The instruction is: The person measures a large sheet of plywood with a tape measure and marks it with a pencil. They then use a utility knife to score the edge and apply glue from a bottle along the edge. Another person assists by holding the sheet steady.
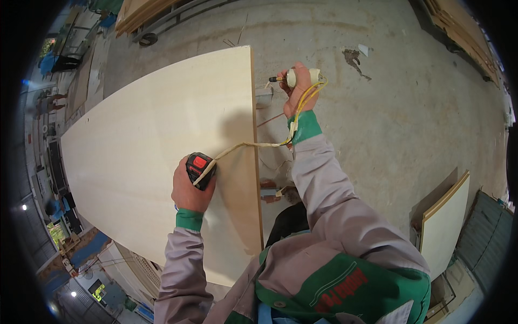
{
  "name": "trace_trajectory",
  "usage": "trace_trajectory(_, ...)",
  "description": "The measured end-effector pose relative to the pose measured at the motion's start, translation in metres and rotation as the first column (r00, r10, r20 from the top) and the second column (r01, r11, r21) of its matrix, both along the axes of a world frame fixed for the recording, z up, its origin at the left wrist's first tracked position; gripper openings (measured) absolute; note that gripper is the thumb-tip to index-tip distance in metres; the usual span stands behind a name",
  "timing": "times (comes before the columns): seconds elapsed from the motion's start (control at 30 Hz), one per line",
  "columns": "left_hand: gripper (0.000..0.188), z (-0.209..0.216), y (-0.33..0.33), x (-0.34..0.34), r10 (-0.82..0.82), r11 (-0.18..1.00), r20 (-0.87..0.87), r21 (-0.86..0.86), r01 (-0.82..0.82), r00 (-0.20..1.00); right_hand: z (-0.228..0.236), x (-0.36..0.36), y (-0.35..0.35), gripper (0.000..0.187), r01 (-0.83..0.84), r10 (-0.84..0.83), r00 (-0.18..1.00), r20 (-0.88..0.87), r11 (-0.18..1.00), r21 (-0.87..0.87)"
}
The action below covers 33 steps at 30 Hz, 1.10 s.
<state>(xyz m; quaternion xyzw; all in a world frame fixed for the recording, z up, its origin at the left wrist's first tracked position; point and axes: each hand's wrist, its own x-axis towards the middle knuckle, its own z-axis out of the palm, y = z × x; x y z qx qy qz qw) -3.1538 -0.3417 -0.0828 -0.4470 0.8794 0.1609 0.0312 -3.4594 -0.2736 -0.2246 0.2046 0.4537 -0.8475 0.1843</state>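
Observation:
A wide pale wooden panel (156, 119) lies flat before me, its straight edge running past my body. My left hand (191, 189), over the panel, is closed round a black and red battery pack (202, 163). From the pack a tape-wrapped cable (245, 144) crosses the panel edge and goes on as yellow wires (311, 97) along my right wrist. Beyond that edge, my right hand (297, 99) grips a small handheld drill (306, 77), a pale wrapped cylinder with a black chuck pointing left toward the panel edge. The chuck's tip is too small to make out.
Under the panel's edge, parts of a support (264, 96) show. A stack of boards (141, 16) rests on a wheeled frame at far left, with more boards (464, 35) at far right. Another panel (445, 224) stands at near right. Concrete floor (377, 124) spreads to the right.

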Motion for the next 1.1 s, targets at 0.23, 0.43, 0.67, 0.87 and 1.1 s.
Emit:
trace_trajectory(0.23,0.079,-0.008,0.002,0.013,-0.020,0.999,-0.040,-0.042,0.019,0.999,0.001,0.030,0.007,0.028,-0.113,0.112,0.993,-0.022,0.992,-0.054)
trace_trajectory(0.43,0.089,-0.016,0.000,0.027,-0.033,0.996,-0.032,-0.086,0.030,0.999,0.000,0.050,0.031,0.028,-0.130,0.129,0.991,-0.016,0.991,-0.039)
trace_trajectory(0.67,0.090,-0.009,0.014,0.042,-0.080,0.996,-0.018,-0.036,0.079,0.997,0.007,0.066,0.039,0.029,-0.093,0.092,0.996,-0.013,0.996,-0.018)
trace_trajectory(0.87,0.070,0.008,0.068,0.098,-0.201,0.979,-0.064,0.003,0.202,0.977,0.012,0.084,0.051,0.027,-0.184,0.184,0.983,0.014,0.983,-0.010)
trace_trajectory(1.1,0.082,0.019,0.129,0.188,-0.324,0.944,-0.086,0.028,0.328,0.942,0.012,0.107,0.068,0.028,-0.174,0.174,0.985,-0.004,0.985,-0.002)
